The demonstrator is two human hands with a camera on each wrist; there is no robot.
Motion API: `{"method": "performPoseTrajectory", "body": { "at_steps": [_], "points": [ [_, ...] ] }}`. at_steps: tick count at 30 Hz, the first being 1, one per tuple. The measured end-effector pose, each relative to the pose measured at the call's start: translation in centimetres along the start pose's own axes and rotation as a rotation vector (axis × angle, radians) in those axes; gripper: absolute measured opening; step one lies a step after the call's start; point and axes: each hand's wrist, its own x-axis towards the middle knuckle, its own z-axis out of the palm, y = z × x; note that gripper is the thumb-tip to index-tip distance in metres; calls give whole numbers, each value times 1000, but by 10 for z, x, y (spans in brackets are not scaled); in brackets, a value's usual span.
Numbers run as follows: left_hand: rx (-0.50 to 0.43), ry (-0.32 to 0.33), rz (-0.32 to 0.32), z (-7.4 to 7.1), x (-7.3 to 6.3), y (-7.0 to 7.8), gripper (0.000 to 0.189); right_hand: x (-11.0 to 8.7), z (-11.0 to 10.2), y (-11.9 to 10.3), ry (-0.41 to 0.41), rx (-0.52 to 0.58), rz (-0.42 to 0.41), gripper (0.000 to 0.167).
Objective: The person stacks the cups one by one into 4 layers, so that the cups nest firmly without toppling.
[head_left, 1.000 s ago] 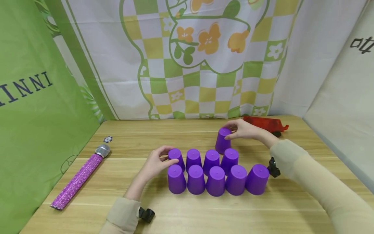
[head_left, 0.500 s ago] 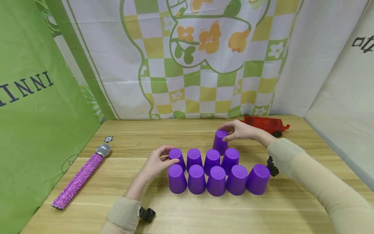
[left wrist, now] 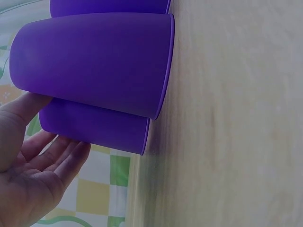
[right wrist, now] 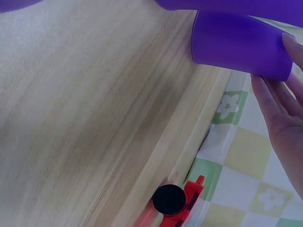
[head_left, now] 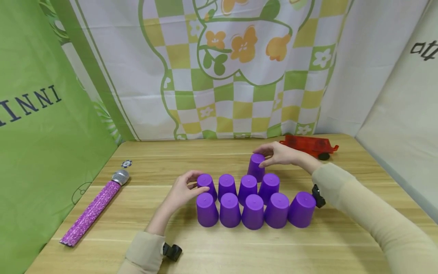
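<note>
Purple cups stand upside down on the wooden table: several in a front row, several in a second row close behind it. My left hand holds the leftmost cup of the second row, thumb on the near side and fingers behind. In the left wrist view a front-row cup partly covers it. Behind the second row, toward its right end, my right hand grips another upside-down cup near its top; the right wrist view shows this cup between thumb and fingers.
A pink glittery microphone lies at the left, with a poker chip beyond its head. A red toy wagon sits at the back right, behind my right forearm. A patterned cloth hangs along the table's far edge.
My right hand has brought its cup a little to the left and nearer the second row. The left hand and the other cups stay where they were.
</note>
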Motion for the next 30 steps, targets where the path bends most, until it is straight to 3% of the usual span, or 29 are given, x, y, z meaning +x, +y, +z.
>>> {"method": "performPoseTrajectory", "body": {
  "at_steps": [9, 19, 24, 30],
  "points": [
    [27, 29, -2, -3, -1, 2, 46, -15, -12, -3, 36, 12, 44, 57],
    [65, 58, -22, -28, -5, 4, 46, -75, -21, -5, 219, -90, 90, 38],
    [79, 53, -24, -42, 1, 2, 47, -97, -18, -4, 243, -93, 113, 34],
    [111, 68, -19, -56, 16, 0, 47, -109, -7, -3, 230, -48, 153, 37]
  ]
}}
